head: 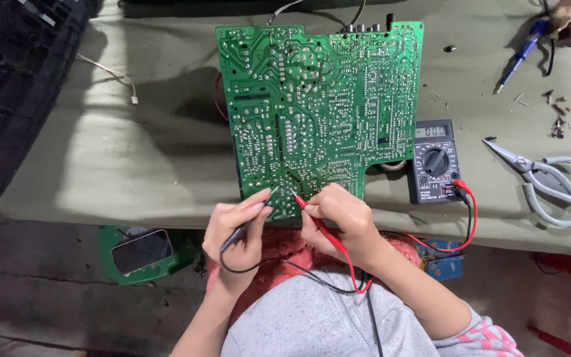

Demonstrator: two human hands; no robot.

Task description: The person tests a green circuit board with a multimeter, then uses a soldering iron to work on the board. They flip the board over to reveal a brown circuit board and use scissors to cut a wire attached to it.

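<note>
Probes meet at the near edge of the green circuit board [322,109], which lies solder-side up on the table [133,152] straight ahead of you, stretching away toward the far edge. Your left hand [236,231] is closed around the black probe [249,221]; your right hand [342,221] pinches the red probe [312,218]. Both tips rest close together on the board's near edge, and both hands are about equally near. The meter [434,162] sits just right of the board, scissors [550,182] farther right. No containers show.
</note>
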